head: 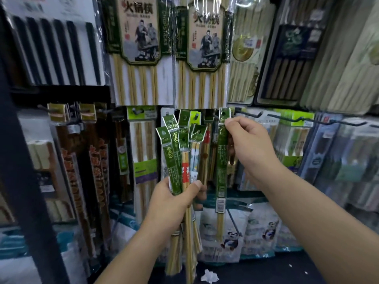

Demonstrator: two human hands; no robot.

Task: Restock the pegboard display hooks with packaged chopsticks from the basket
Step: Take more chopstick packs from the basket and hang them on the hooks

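My left hand [176, 199] grips a fanned bundle of several slim chopstick packs [180, 152], most with green sleeves, one red and white. My right hand [248, 144] pinches the top of a single green-sleeved chopstick pack [222, 160] and holds it upright, its hang hole level with a dark hook tip [215, 115] on the display. Whether the hole is over the hook cannot be told. Bare black hooks [248, 115] jut out just right of that hand. No basket shows.
Large hotpot chopstick packs [139, 48] hang above. Brown packs [82, 171] hang at left, green-labelled packs [291, 140] at right. Panda-printed bags [229, 232] lean at the shelf's bottom. A dark post [22, 160] stands at left. Crumpled white paper [209, 275] lies on the dark floor.
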